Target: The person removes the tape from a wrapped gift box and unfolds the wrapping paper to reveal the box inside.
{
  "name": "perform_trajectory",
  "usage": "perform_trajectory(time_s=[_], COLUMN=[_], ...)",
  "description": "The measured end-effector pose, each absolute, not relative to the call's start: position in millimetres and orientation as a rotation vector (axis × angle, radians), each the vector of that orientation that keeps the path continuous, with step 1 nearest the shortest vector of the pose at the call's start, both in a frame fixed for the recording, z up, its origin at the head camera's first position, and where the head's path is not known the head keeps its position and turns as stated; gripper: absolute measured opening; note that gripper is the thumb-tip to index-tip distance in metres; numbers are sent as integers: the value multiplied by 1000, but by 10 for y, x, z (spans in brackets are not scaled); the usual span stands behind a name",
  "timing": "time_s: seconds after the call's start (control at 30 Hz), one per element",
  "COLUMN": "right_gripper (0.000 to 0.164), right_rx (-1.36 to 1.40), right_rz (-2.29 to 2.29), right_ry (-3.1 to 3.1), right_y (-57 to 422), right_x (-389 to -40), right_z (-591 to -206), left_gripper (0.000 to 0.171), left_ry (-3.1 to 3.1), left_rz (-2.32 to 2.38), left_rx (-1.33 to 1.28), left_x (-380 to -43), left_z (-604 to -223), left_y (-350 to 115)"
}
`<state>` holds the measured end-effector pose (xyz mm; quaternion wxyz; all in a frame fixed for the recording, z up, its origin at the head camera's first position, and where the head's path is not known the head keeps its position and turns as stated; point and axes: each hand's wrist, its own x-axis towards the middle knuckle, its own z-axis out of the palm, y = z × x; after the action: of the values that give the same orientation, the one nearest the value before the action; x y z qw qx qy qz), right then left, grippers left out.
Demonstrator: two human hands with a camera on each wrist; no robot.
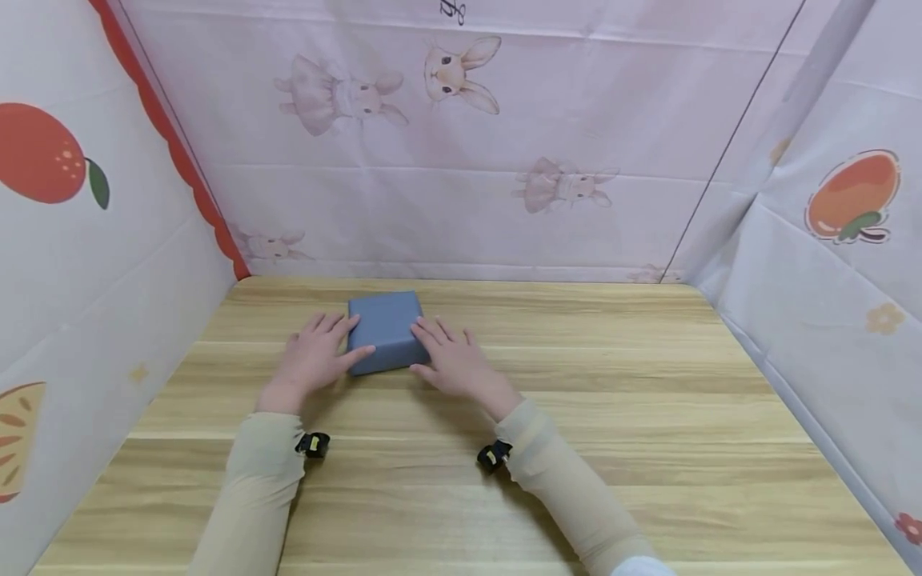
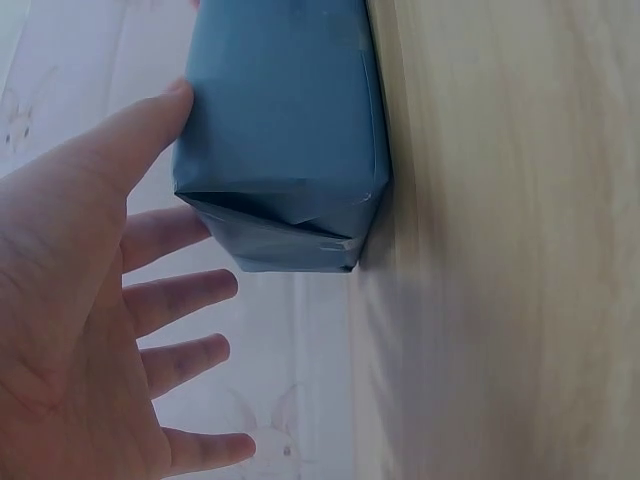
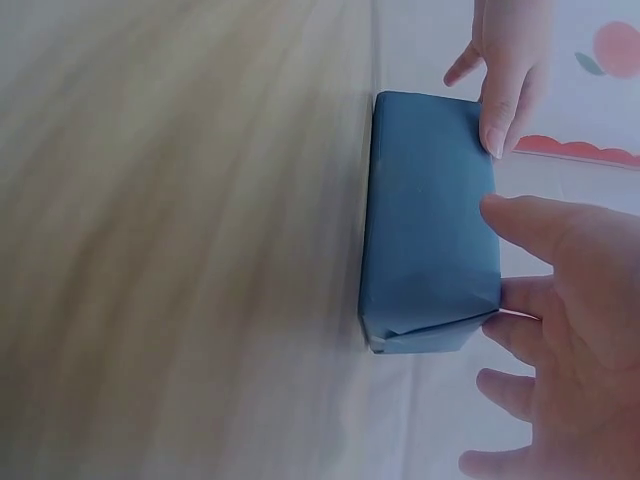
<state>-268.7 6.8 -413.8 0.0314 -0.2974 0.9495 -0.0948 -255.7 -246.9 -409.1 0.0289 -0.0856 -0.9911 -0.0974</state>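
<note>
A box wrapped in blue paper [image 1: 385, 318] lies flat on the table, its folded paper end showing in the left wrist view [image 2: 285, 110]. At its left side is my left hand [image 1: 317, 358], with thumb and index fingertip on the box's edges and the other fingers spread. My right hand [image 1: 461, 364] lies along the right side, fingertips at the upper edge, fingers fairly straight. In the right wrist view the blue box [image 3: 430, 215] stands between both hands. The underside of the box is hidden.
The wood-grain table [image 1: 612, 416] reaches back to a pale cloth wall [image 1: 432, 216] printed with rabbits. Cloth walls with fruit prints rise at the left [image 1: 122, 264] and right [image 1: 814, 312]. Each sleeved wrist carries a small black camera [image 1: 313, 445].
</note>
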Motion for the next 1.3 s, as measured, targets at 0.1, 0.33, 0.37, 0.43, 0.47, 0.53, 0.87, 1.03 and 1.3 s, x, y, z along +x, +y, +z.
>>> perform_trajectory(time_s=[0.1,0.33,0.37,0.43,0.47,0.53,0.87,1.03,1.3], right_gripper=[69,68,68,68,68,68,69,70,70], right_rx=[-909,-892,-892,-893,-897,-897,-857,-855,-840], right_rz=[-292,-311,-313,-319,-324,-337,-316,-307,-330], right_ry=[2932,2953,2954,2956,2956,2953,2940,2933,2945], right_y=[122,267,289,332,353,398,602,702,907], right_x=[-2684,-2670,-2666,-2661,-2656,-2644,-2579,-2535,-2437], right_z=[-4147,-4165,-4164,-4165,-4164,-4160,-4143,-4108,-4087], left_gripper=[81,80,79,78,78,77,75,75,75], left_ry=[-3056,-3071,-3068,-3058,-3054,-3050,-3035,-3012,-2992], left_rz=[-290,-257,-250,-228,-218,-208,-189,-191,-187], left_rx=[-275,-310,-318,-331,-337,-349,-410,-448,-486], left_x=[-2560,-2567,-2566,-2559,-2554,-2545,-2482,-2470,-2461], left_z=[-4088,-4074,-4074,-4072,-4072,-4071,-4051,-4069,-4100], left_y=[-2416,-2294,-2275,-2235,-2216,-2177,-1972,-1891,-1699])
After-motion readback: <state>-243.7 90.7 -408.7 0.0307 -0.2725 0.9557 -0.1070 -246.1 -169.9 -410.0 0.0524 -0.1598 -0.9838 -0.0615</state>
